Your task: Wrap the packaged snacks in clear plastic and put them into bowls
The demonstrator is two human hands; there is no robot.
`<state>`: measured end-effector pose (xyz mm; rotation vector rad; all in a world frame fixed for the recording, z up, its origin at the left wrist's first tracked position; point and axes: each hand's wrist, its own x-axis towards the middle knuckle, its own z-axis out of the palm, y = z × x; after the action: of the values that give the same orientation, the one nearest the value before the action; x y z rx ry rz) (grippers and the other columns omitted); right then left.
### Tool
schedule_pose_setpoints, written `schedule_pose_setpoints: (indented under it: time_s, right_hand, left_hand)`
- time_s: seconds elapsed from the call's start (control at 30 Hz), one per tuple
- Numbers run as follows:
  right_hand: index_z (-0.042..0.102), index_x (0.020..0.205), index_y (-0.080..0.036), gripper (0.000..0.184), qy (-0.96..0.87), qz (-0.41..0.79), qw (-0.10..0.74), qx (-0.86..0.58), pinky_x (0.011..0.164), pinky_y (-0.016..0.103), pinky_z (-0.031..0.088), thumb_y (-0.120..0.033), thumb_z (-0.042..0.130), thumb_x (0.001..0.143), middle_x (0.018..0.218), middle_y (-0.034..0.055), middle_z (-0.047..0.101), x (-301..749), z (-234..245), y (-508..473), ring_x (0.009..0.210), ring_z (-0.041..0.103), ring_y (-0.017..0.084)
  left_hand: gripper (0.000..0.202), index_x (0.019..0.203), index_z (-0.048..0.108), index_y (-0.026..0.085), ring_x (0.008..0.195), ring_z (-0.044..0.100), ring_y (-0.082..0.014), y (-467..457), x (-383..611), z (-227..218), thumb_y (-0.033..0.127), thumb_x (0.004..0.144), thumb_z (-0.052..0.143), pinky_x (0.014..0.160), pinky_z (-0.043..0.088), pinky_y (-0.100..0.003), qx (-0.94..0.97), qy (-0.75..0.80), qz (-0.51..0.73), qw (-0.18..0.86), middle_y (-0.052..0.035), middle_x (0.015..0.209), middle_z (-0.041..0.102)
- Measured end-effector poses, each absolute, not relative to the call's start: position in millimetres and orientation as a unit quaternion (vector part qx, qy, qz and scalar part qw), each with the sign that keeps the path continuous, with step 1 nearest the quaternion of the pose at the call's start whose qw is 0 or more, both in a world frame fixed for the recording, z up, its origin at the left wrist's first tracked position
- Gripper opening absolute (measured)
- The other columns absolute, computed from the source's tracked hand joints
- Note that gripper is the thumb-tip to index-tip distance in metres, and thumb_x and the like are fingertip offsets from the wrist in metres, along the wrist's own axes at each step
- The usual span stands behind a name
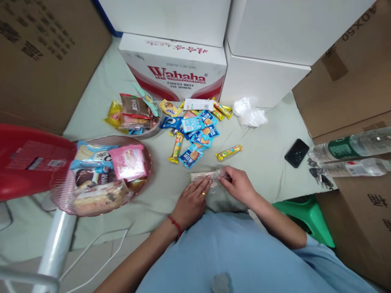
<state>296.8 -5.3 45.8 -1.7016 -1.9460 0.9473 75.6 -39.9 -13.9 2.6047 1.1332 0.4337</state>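
Wrapped snack [216, 179]: left grip [192, 199] palm-down across, right grip [240, 185] pinching end

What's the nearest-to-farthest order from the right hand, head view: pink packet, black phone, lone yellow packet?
1. Lone yellow packet: just beyond the right hand.
2. Black phone: off to its right.
3. Pink packet: far left, in the ribbed bowl.
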Motion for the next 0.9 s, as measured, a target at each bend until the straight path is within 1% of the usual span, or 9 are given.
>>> schedule_pose_setpoints:
  time_s: [0.13,0.2,0.3,0.4,0.47,0.53,0.63,0.8,0.9]
  right_hand:
    - [0.067,0.089,-0.018,0.009,-0.729,0.338,0.145,-0.578,0.074,0.027,0.043,-0.021,0.06,0.095,0.085,0.003,0.065,255,36,6,0.078,0.058,0.017]
    - [0.071,0.099,-0.017,0.016,-0.75,0.339,0.13,-0.553,0.08,0.029,0.046,-0.02,0.056,0.099,0.095,0.0071,0.067,243,30,7,0.086,0.061,0.019]
    - [0.071,0.113,-0.015,0.026,-0.774,0.355,0.161,-0.5,0.088,0.032,0.05,-0.017,0.048,0.102,0.102,0.0102,0.065,242,23,4,0.095,0.062,0.02]
    - [0.063,0.132,-0.016,0.034,-0.786,0.357,0.215,-0.457,0.097,0.037,0.052,-0.015,0.047,0.101,0.115,0.0123,0.062,249,17,0,0.108,0.06,0.022]
    - [0.057,0.139,-0.015,0.039,-0.805,0.337,0.208,-0.441,0.1,0.042,0.051,-0.022,0.054,0.1,0.123,0.0149,0.059,251,13,-4,0.114,0.057,0.025]
    - [0.053,0.142,-0.013,0.052,-0.834,0.302,0.167,-0.431,0.101,0.047,0.051,-0.032,0.068,0.096,0.129,0.0185,0.057,249,11,-8,0.117,0.054,0.029]
    - [0.049,0.144,-0.012,0.066,-0.861,0.225,0.085,-0.449,0.101,0.049,0.049,-0.035,0.077,0.09,0.134,0.0207,0.057,240,11,-12,0.119,0.052,0.033]
    - [0.053,0.139,-0.012,0.041,-0.885,0.138,0.009,-0.444,0.09,0.043,0.051,-0.027,0.059,0.101,0.121,0.0173,0.062,227,13,-7,0.11,0.055,0.031]
    - [0.058,0.133,-0.012,0.031,-0.894,0.139,-0.001,-0.427,0.086,0.041,0.05,-0.019,0.048,0.104,0.113,0.0167,0.064,229,17,0,0.106,0.057,0.029]
  left_hand:
    - [0.059,0.145,0.059,0.012,0.14,0.056,-0.0289,-41,74,-24,0.007,0.088,0.049,0.115,0.047,-0.047,0.892,0.387,0.169,0.161,-0.0184,0.144,0.065]
    - [0.062,0.143,0.06,0.01,0.141,0.055,-0.0321,-41,68,-30,0.008,0.081,0.053,0.118,0.045,-0.053,0.883,0.376,0.194,0.202,-0.0205,0.142,0.066]
    - [0.073,0.146,0.055,0.016,0.147,0.048,-0.0335,-40,55,-37,0.01,0.073,0.053,0.123,0.039,-0.061,0.844,0.339,0.271,0.315,-0.0188,0.146,0.061]
    - [0.062,0.14,0.05,0.023,0.149,0.047,-0.0319,-39,47,-39,0.018,0.079,0.052,0.122,0.04,-0.061,0.714,0.341,0.403,0.46,-0.0172,0.15,0.057]
    - [0.047,0.128,0.05,0.025,0.151,0.044,-0.0315,-38,48,-37,0.023,0.081,0.054,0.119,0.045,-0.058,0.602,0.363,0.479,0.525,-0.0164,0.154,0.051]
    - [0.038,0.117,0.049,0.027,0.153,0.04,-0.0317,-36,51,-34,0.026,0.08,0.057,0.116,0.049,-0.055,0.524,0.382,0.522,0.554,-0.0137,0.156,0.045]
    - [0.038,0.112,0.05,0.027,0.153,0.039,-0.0324,-32,53,-27,0.023,0.075,0.059,0.11,0.054,-0.054,0.468,0.396,0.549,0.569,-0.0106,0.154,0.044]
    - [0.048,0.112,0.056,0.025,0.138,0.05,-0.03,-26,47,-18,0.015,0.065,0.059,0.102,0.058,-0.047,0.464,0.437,0.561,0.528,-0.0102,0.139,0.05]
    - [0.038,0.111,0.059,0.023,0.13,0.055,-0.0272,-23,42,-17,0.017,0.073,0.061,0.1,0.057,-0.043,0.48,0.494,0.547,0.476,-0.0102,0.134,0.052]
